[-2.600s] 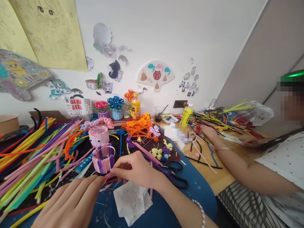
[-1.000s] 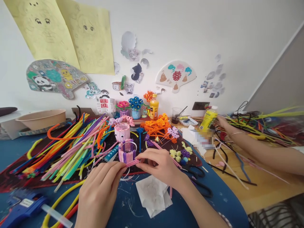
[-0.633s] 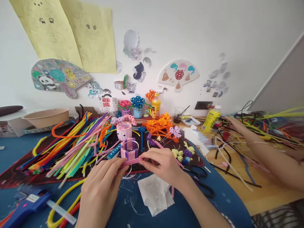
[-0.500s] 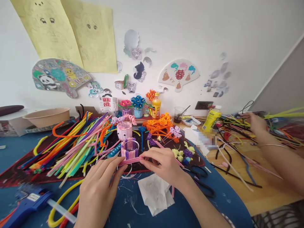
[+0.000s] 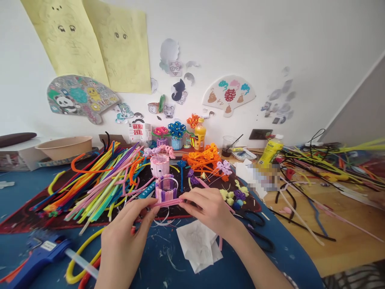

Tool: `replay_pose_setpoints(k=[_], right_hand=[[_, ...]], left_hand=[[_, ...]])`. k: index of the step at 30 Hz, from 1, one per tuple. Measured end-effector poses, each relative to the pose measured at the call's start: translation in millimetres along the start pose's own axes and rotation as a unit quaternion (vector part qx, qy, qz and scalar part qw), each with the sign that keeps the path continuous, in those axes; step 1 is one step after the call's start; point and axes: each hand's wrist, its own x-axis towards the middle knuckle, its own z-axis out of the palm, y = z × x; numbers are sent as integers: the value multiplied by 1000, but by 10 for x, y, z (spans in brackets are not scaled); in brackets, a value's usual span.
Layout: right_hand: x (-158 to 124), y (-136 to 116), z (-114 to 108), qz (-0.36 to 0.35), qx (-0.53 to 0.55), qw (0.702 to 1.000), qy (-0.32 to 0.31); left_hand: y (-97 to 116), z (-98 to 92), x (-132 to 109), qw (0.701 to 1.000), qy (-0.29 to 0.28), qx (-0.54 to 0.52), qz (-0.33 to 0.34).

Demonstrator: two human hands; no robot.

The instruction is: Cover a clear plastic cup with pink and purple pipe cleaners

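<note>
Between my two hands a pink pipe cleaner (image 5: 168, 202) is stretched level, seemingly folded into more than one strand. My left hand (image 5: 128, 233) pinches its left end, and my right hand (image 5: 207, 206) pinches the right end. Just behind it stands a small purple and pink pipe-cleaner cup (image 5: 166, 189) with a pale ring at its top. Farther back is a pink pot (image 5: 160, 166) with black eyes and fuzzy pink trim. A crumpled white paper (image 5: 197, 245) lies below my right hand, and black-handled scissors (image 5: 260, 237) rest to its right.
Many coloured pipe cleaners (image 5: 99, 180) are heaped at left, orange ones (image 5: 204, 158) at back. A blue glue gun (image 5: 42, 257) lies at front left. Pipe-cleaner flowers (image 5: 177, 130), a juice bottle (image 5: 199, 136) and a yellow bottle (image 5: 271, 150) stand toward the wall. More stems cover the wooden table (image 5: 345, 249).
The view has shifted slightly, so things sit a little farther right. Another person's arm at the right has left the view. Both my hands keep their pinch on the pink pipe cleaner.
</note>
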Motion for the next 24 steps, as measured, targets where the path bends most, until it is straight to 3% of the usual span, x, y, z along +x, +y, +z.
replay_pose_setpoints(k=[5, 9, 19, 24], right_hand=[[4, -21, -5, -4, 22, 1000, 3], [2, -29, 21, -4, 25, 1000, -1], [-16, -34, 29, -19, 13, 1000, -12], [-26, -19, 44, -25, -5, 1000, 11]], left_hand=[[-69, -18, -30, 983, -62, -84, -150], [-59, -15, -27, 967, -90, -123, -202], [-20, -27, -12, 953, -95, -155, -244], [14, -56, 64, 968, -73, -139, -196]])
